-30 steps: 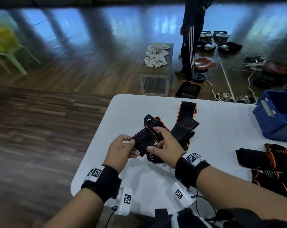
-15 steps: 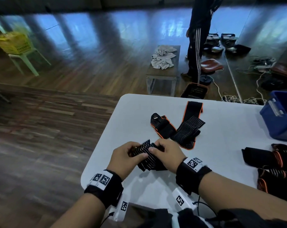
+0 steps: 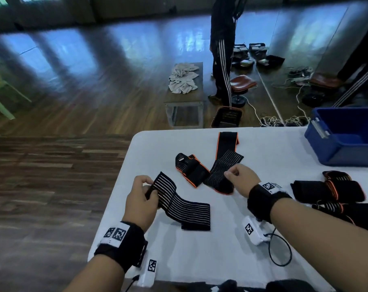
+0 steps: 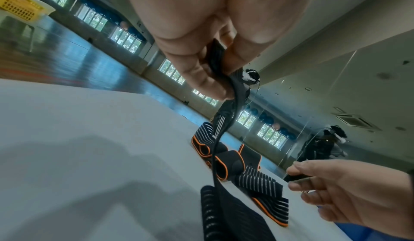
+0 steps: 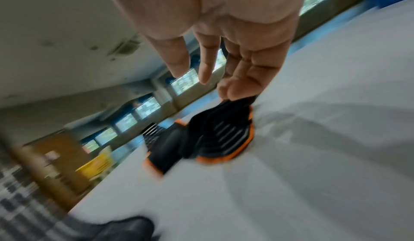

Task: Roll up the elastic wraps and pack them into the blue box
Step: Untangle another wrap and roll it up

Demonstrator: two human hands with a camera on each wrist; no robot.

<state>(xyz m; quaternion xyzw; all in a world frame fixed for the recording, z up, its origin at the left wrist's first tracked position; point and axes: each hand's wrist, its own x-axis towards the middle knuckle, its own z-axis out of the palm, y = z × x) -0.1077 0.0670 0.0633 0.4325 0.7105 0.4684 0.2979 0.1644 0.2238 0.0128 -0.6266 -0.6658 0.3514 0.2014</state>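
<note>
My left hand [image 3: 150,186] [image 4: 215,64] pinches one end of a black wrap with white stripes [image 3: 185,205] [image 4: 224,209]; the rest trails down and lies folded on the white table [image 3: 221,260]. My right hand [image 3: 231,174] [image 5: 206,82] [image 4: 295,177] hovers over an orange-edged wrap [image 3: 219,182] [image 5: 224,135], fingers loosely bent, thumb and forefinger apart, fingertips at its top edge. Another folded orange-edged wrap [image 3: 191,169] lies beside it. The blue box [image 3: 347,142] stands at the far right. Several rolled wraps [image 3: 330,190] lie at the right.
A black cable [image 3: 280,249] loops on the table under my right wrist. The table's left edge runs close to my left hand. Beyond the table stand a low bench with towels [image 3: 183,79], a person [image 3: 223,49] and a stool.
Both hands held the striped wrap bunched together. My right hand has let go and moved right to the orange-edged wrap; the striped wrap now hangs unrolled from my left hand.
</note>
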